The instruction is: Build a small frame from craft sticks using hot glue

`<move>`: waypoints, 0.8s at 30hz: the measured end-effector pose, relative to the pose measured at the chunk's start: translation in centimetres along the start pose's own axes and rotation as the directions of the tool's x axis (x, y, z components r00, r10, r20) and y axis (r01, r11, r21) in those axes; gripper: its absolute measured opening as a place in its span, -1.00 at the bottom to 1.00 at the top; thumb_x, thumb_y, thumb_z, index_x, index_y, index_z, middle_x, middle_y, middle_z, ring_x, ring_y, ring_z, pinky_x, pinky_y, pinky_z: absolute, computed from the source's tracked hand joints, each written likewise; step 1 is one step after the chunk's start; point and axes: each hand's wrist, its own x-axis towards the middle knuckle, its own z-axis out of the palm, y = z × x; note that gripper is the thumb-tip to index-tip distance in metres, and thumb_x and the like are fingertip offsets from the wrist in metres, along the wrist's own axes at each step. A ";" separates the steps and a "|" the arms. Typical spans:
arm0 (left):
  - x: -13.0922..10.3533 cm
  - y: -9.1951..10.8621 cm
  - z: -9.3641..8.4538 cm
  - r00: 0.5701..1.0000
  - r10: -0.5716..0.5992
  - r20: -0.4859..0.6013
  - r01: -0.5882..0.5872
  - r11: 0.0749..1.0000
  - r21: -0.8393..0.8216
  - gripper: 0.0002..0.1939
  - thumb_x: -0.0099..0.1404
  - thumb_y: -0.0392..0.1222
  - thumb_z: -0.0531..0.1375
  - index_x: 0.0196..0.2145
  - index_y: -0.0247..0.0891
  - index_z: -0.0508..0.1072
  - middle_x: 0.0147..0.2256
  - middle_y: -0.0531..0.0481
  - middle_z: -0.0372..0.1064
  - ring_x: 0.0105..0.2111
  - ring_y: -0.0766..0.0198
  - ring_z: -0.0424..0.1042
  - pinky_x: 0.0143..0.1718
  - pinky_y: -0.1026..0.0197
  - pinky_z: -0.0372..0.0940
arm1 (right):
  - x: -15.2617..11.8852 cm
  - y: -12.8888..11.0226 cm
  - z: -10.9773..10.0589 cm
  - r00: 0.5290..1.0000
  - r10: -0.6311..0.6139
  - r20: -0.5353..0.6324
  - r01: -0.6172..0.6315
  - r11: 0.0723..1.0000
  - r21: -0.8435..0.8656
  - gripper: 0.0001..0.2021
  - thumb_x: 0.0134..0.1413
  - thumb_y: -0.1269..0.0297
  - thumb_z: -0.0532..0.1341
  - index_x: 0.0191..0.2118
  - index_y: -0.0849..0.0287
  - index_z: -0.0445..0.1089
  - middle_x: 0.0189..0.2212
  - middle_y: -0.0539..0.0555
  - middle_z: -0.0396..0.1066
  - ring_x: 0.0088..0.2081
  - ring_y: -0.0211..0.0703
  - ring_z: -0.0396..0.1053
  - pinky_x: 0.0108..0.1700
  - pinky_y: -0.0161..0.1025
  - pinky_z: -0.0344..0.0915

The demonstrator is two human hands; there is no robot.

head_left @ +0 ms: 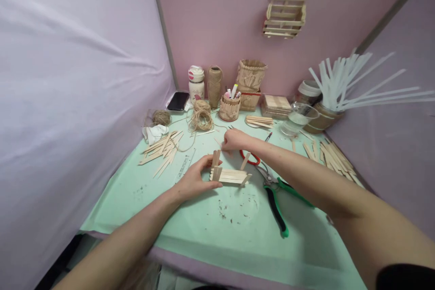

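Note:
My left hand (198, 176) grips the left end of a small wooden stick structure (233, 176), thumb in front and fingers behind. The structure lies on the table, with short sticks standing up at both ends. My right hand (233, 139) reaches past it to the tabletop, its fingers closed together; whatever they hold is too small to make out. Red-handled scissors (250, 157) lie partly under my right forearm. Pliers with green and black handles (277, 208) rest open to the right of the structure.
Loose wooden sticks (163, 149) lie at the left, more sticks (336, 161) at the right. Behind stand twine (201, 118), a pen cup (229, 108), a bottle (196, 85), a phone (178, 101), a clear plastic cup (297, 120) and a pot of white strips (321, 120).

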 end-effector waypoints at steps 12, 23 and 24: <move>0.4 -0.7 0.4 1.000 -0.019 -0.025 0.015 0.988 -0.151 -0.50 0.06 -0.19 0.40 -0.04 -0.26 0.38 -0.03 -0.13 0.42 -0.02 0.09 0.41 0.07 0.06 0.26 | 1.5 -0.8 0.8 0.998 0.055 0.026 -0.053 0.995 -0.081 -0.62 0.24 0.16 0.24 0.09 0.25 0.34 0.05 0.20 0.37 -0.03 -0.04 0.42 -0.02 -0.01 0.41; 0.3 -1.1 0.2 1.000 -0.004 -0.001 0.003 0.991 -0.132 -0.35 0.03 -0.20 0.44 0.05 -0.24 0.31 0.07 -0.19 0.38 0.09 0.01 0.37 0.15 -0.01 0.20 | 1.5 -1.0 0.1 0.998 0.065 0.018 -0.066 0.996 0.051 -0.62 0.24 0.17 0.24 0.09 0.24 0.34 0.05 0.19 0.37 -0.03 -0.04 0.42 -0.03 -0.01 0.42; 0.3 -1.2 0.1 1.000 -0.002 0.004 0.003 0.992 -0.129 -0.33 0.03 -0.20 0.44 0.07 -0.23 0.29 0.08 -0.20 0.37 0.11 0.00 0.36 0.17 -0.03 0.19 | 1.4 -1.1 0.0 0.998 0.060 0.009 -0.061 0.996 0.069 -0.62 0.24 0.17 0.24 0.09 0.25 0.34 0.05 0.20 0.37 -0.03 -0.04 0.42 -0.03 -0.01 0.42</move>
